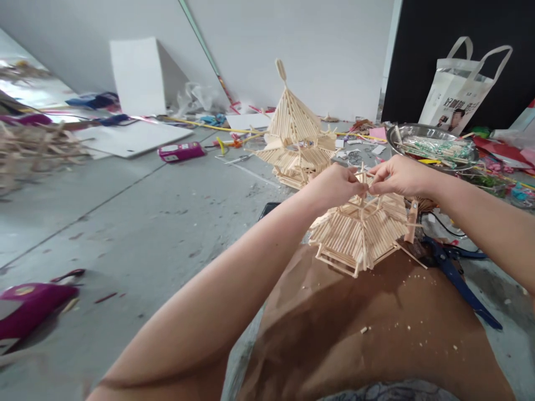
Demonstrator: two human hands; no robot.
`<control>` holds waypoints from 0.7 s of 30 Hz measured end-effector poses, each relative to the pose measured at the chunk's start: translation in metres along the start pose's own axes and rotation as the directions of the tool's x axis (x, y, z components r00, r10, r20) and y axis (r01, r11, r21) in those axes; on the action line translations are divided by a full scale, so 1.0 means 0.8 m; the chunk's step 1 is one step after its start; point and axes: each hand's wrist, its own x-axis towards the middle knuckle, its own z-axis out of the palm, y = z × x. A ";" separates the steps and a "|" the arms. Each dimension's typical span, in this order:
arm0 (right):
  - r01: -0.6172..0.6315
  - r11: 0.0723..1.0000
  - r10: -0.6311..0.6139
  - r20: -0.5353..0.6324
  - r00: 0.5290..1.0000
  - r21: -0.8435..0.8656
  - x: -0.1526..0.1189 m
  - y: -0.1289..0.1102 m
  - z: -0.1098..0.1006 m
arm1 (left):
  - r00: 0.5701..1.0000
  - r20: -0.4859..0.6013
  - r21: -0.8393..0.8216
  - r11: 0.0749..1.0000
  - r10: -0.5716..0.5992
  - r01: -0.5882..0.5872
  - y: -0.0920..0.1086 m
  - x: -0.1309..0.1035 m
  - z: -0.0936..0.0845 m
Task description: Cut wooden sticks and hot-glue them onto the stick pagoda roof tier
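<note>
A wooden stick model with a flared, ribbed roof sits on brown paper in front of me. Above its top opening, my left hand and my right hand meet with fingertips pinched around small upright sticks. The fingers of both hands are closed, and the fingertips partly hide the joint there. Just behind stands a second stick model with a pointed roof and a knob on top, apart from my right hand.
Blue-handled cutters lie right of the model. Farther back are a metal tray of sticks and a white bag. Purple bottles lie on the left floor, near a blurred wood-strip pile. Brown paper covers the front.
</note>
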 end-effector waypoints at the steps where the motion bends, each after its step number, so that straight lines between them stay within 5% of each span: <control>1: 0.004 1.000 -0.004 0.000 1.000 0.003 0.000 0.001 0.000 | 1.000 0.002 -0.013 1.000 -0.025 0.025 0.002 -0.001 -0.001; 9: 0.039 0.999 -0.039 0.046 0.998 0.011 0.007 0.010 0.003 | 0.995 0.049 -0.182 0.979 -0.083 0.090 -0.003 -0.001 -0.001; 21: 0.027 1.000 -0.027 0.028 0.999 0.001 0.002 0.003 0.002 | 0.995 0.078 -0.153 0.985 -0.065 0.077 0.004 -0.003 -0.005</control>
